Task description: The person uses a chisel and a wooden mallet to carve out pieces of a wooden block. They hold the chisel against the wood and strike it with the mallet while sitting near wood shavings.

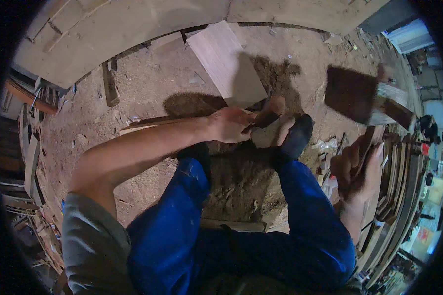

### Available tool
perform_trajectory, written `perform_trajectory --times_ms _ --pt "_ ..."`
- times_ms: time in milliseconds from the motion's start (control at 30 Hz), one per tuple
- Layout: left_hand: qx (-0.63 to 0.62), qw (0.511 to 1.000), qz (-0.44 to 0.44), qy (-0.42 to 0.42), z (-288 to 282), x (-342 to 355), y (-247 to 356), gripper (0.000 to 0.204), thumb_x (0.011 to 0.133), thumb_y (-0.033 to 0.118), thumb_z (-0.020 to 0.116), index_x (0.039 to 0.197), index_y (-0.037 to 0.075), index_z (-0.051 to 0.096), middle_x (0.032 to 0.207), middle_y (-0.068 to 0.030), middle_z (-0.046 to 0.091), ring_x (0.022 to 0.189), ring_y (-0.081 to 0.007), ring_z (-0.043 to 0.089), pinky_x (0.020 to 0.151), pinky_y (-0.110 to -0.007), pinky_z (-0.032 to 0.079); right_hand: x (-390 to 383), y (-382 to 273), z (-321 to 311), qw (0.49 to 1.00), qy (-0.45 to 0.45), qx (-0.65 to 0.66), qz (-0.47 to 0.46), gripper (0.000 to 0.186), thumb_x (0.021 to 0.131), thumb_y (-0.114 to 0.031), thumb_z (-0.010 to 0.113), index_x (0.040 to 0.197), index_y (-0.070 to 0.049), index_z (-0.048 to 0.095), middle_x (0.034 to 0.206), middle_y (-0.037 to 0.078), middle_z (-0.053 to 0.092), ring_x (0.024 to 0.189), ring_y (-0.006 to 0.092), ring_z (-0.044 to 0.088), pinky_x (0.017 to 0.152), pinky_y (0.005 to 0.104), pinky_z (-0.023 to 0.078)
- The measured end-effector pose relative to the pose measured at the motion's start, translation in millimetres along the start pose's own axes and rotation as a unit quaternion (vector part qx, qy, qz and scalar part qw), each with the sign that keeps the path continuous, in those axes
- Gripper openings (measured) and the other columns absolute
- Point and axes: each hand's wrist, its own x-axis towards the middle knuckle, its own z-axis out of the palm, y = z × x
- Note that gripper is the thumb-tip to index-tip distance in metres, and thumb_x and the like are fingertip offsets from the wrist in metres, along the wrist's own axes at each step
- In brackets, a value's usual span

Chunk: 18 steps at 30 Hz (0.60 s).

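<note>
My left hand (231,125) is closed round a tool with a thick round wooden handle (273,108), low between my feet over a wooden piece (266,132); the tool's lower end is hidden. My right hand (359,174) grips the handle of a wooden mallet (389,105), whose blurred head is raised at the right, its handle toward me. A pale flat board (221,59) lies on the ground just beyond my left hand, partly in shadow. A long narrow board (133,129) runs behind my left forearm.
My feet (298,135) and blue-trousered legs frame the work on the dusty ground (138,83). A large panel (133,12) crosses the top. Scrap wood (32,164) lines the left. Stacked long boards (398,177) stand at the right, with cluttered items beyond them.
</note>
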Motion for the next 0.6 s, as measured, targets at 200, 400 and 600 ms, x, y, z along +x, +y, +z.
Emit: perform_trajectory --times_ms 200,400,600 --pt "0.01 1.0 -0.003 0.024 2.7 -6.7 -11.3 0.031 0.078 0.025 0.059 0.1 0.004 0.065 0.097 -0.0189 0.065 0.095 -0.0335 0.062 0.087 -0.043 0.049 12.5 19.4 -2.1 0.948 -0.106 -0.224 0.201 0.046 0.096 -0.049 0.043 0.082 -0.007 0.053 0.053 0.0 0.045 0.041 0.0085 0.035 0.04 0.0266 0.022" --pt "0.001 0.997 0.04 0.072 12.9 33.4 -6.9 0.026 0.075 0.02 0.058 0.09 0.002 0.066 0.088 -0.0223 0.064 0.088 -0.0362 0.063 0.077 -0.043 0.052 8.2 11.8 2.0 0.978 0.005 -0.196 0.069 0.051 0.095 -0.052 0.043 0.075 -0.006 0.053 0.051 0.0 0.042 0.041 0.0101 0.036 0.04 0.0266 0.024" --pt "0.026 0.992 0.039 0.116 13.5 4.7 -9.6 0.026 0.074 0.022 0.059 0.088 0.001 0.065 0.089 -0.0225 0.064 0.084 -0.0373 0.063 0.074 -0.043 0.052 20.4 18.2 5.8 0.969 -0.082 -0.169 0.162 0.045 0.095 -0.048 0.045 0.078 -0.007 0.053 0.054 0.0 0.041 0.041 0.01 0.035 0.04 0.026 0.024"
